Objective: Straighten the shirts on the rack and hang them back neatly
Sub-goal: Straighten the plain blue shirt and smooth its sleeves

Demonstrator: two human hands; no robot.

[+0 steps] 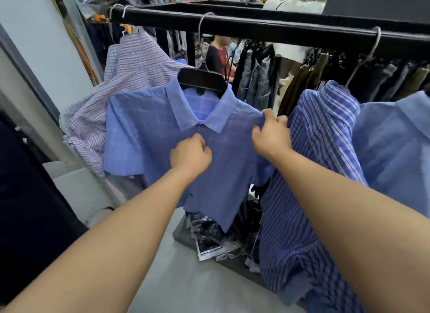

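A light blue short-sleeved shirt (144,135) hangs facing me on a black hanger (202,79) hooked over the black rack bar (267,26). My left hand (189,155) pinches the shirt's front placket just below the collar. My right hand (271,133) grips the fabric at the shirt's right shoulder. To the left hangs a pale purple checked shirt (130,68). To the right hang a blue striped shirt (314,161) and another light blue shirt (395,149).
Dark trousers and jeans (260,79) hang on a second rail behind the bar. A person in a dark top (216,56) sits beyond the rack. Plastic-wrapped packets (214,238) lie on the rack's dark base. A white wall (35,44) stands at the left.
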